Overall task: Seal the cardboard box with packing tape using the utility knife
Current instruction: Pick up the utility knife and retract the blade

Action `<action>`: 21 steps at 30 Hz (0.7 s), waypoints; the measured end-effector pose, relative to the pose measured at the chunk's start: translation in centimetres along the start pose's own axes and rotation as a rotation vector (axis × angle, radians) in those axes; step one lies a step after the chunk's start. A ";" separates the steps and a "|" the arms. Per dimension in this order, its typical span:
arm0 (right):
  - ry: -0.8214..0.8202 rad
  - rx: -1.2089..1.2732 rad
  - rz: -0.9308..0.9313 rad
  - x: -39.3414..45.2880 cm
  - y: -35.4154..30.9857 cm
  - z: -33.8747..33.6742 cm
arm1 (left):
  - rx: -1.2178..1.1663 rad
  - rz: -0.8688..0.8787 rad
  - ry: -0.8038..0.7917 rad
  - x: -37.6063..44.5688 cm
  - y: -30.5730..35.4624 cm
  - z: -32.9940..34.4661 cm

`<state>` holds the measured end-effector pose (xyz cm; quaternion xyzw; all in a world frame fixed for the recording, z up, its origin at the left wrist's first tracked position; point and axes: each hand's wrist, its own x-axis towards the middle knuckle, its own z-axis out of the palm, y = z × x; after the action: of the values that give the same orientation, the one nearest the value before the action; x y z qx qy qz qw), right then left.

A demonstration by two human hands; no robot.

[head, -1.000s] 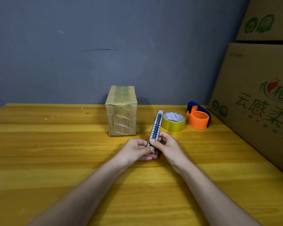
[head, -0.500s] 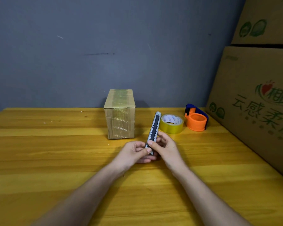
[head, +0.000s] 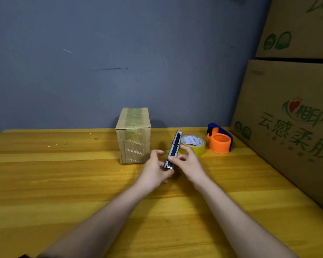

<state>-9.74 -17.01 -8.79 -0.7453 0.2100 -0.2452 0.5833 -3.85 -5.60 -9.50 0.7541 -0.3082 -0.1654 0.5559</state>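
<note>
The cardboard box [head: 133, 138] stands near the far edge of the table [head: 63, 183]. The left hand [head: 154, 167] meets the near end of the utility knife [head: 173, 148], upper fingers lifted; whether it grips cannot be told. The right hand [head: 189, 162] pinches the handle mid-length. Keeping the blade end pointed away seems wise. The packing tape [head: 194, 144] lies just beyond those fingers.

The right hand [head: 189, 162] pinches the utility knife [head: 175, 144], the left hand [head: 154, 169] beside it loosely spread.

Scuffed blue-grey wall [head: 119, 53] took up the top half, yellow wooden table [head: 45, 183] below, big printed cartons [head: 287, 112] stacked far right.
</note>
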 end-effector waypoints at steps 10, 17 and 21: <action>-0.097 -0.157 0.168 2.6 -1.4 0.3 | 0.510 -0.082 0.118 2.6 1.5 1.7; -0.064 -0.475 0.183 5.3 0.2 1.2 | 0.727 -0.209 0.078 3.9 1.8 2.7; -0.060 -0.673 0.188 5.8 0.7 1.5 | 0.749 -0.281 0.094 4.7 1.4 3.2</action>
<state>-4.20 -19.49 -9.09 -0.8801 0.3296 -0.0856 0.3309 -2.59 -11.28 -8.82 0.9461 -0.2151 -0.0813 0.2282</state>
